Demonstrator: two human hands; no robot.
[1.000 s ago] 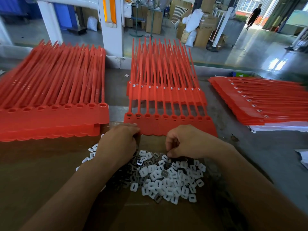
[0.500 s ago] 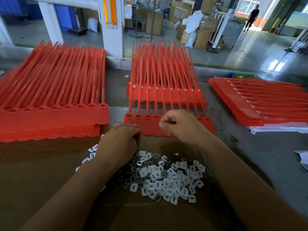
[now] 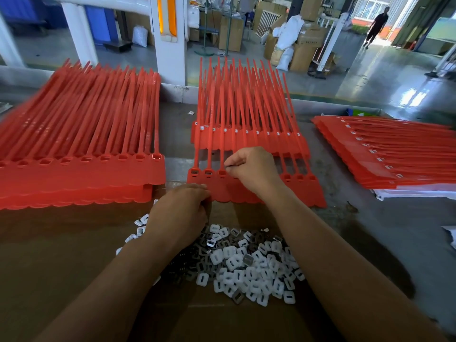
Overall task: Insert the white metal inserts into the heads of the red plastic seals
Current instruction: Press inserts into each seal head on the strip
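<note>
Left grip (image 3: 181,213), right grip (image 3: 251,169) (both curled)

R hand (image 3: 254,169) is off the pile of white inserts (image 3: 249,267). 1 s ago its fingertips were down in the pile's far edge. 0.5 s ago it was lifted over the near part of the middle seal strip (image 3: 303,193). Now it's further up & left, over the row of heads. Fingertips (image 3: 230,166) are curled in a pinch just right of the 3rd head from left (image 3: 222,173), w/ a small piece (image 3: 229,166) betw. them, too small to make out.
</note>
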